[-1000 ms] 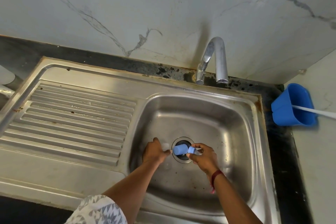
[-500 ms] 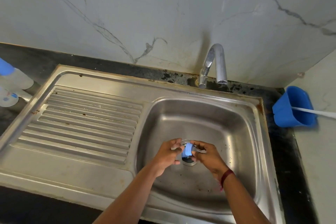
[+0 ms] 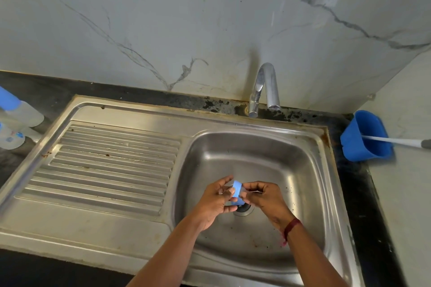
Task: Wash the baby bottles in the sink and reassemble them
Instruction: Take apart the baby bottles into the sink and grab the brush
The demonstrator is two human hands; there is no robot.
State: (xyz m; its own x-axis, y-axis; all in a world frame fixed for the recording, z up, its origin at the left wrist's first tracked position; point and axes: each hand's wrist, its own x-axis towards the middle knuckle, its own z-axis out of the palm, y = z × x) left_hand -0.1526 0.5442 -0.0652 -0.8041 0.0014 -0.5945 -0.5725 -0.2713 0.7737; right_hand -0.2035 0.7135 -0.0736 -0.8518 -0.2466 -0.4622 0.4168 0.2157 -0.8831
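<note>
- One blue collar (image 3: 237, 190), above the sink (image 3: 256, 141) drain, is pinched between curled fingers of the left hand (image 3: 217, 200) and right hand (image 3: 267, 198).
- Two bottles (image 3: 24, 113) sit at the counter's left edge.

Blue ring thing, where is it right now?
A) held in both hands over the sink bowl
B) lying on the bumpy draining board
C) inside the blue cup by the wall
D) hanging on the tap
A: the left hand and the right hand pinch the blue ring between them, above the drain of the sink bowl.
</note>
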